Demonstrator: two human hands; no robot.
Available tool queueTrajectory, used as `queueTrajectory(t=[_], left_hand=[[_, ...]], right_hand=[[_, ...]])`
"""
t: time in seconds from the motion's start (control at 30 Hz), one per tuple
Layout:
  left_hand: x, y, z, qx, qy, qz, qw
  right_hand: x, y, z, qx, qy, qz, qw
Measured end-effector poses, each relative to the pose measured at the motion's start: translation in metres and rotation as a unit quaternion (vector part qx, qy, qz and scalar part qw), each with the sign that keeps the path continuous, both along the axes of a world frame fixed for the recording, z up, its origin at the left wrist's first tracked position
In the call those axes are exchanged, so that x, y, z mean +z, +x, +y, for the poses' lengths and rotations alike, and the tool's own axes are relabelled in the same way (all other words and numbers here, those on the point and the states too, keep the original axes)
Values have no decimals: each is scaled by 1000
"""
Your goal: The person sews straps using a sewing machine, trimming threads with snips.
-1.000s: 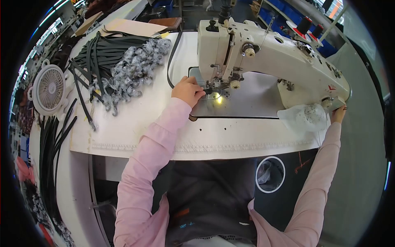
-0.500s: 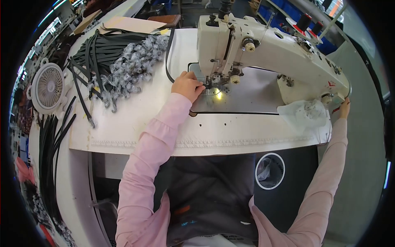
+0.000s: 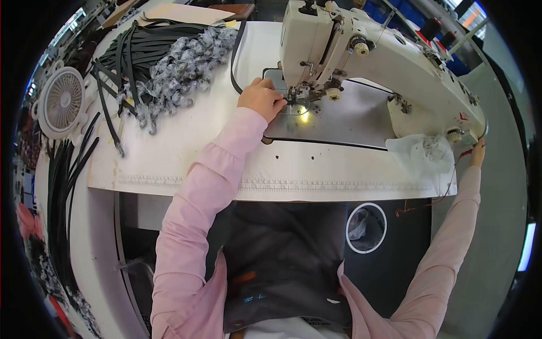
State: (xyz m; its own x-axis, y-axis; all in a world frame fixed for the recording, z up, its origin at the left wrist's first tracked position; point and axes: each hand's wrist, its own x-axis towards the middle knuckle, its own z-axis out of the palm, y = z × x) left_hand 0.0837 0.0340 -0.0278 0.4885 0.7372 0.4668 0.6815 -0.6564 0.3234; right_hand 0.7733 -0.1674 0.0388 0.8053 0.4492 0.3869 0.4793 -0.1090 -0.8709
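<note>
My left hand (image 3: 262, 100) is closed on a black strap (image 3: 236, 63) at the needle area of a white sewing machine (image 3: 361, 42). The strap curves back from the hand over the white table, and its front end is under the machine's foot beside a small lit spot. My right hand (image 3: 478, 152) reaches to the far right end of the machine, by the handwheel; its fingers are mostly hidden behind the machine's end. A thin red thing shows beside that hand.
Black straps with clear-wrapped ends (image 3: 189, 65) lie at the back left. A white fan (image 3: 62, 103) stands at the left, with more black straps (image 3: 58, 212) hanging below. A plastic bag (image 3: 423, 152) lies under the machine's right end. A white-rimmed bin (image 3: 366, 227) stands below the table.
The camera view has shifted, so the table and machine appear higher. My left hand stays by the needle with the strap. My right hand has shifted around the machine's right end.
</note>
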Motion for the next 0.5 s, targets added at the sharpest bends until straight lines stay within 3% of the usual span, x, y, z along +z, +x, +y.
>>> queueTrajectory(t=[0.1, 0.2, 0.3, 0.4, 0.5], left_hand=[[-1, 0, 1, 2, 1, -5, 1000], [-1, 0, 0, 1, 1, -4, 1000], [-2, 1, 0, 5, 5, -4, 1000], [-2, 1, 2, 5, 5, -8, 1000], [-1, 0, 2, 6, 0, -6, 1000]], right_hand=[[-18, -38, -1, -81, -20, 88, 993], [13, -44, 9, -92, 60, -22, 994], [69, -52, 19, -93, -99, -157, 978], [76, -17, 22, -47, -169, -307, 935], [60, -29, 10, -81, -176, -36, 980]])
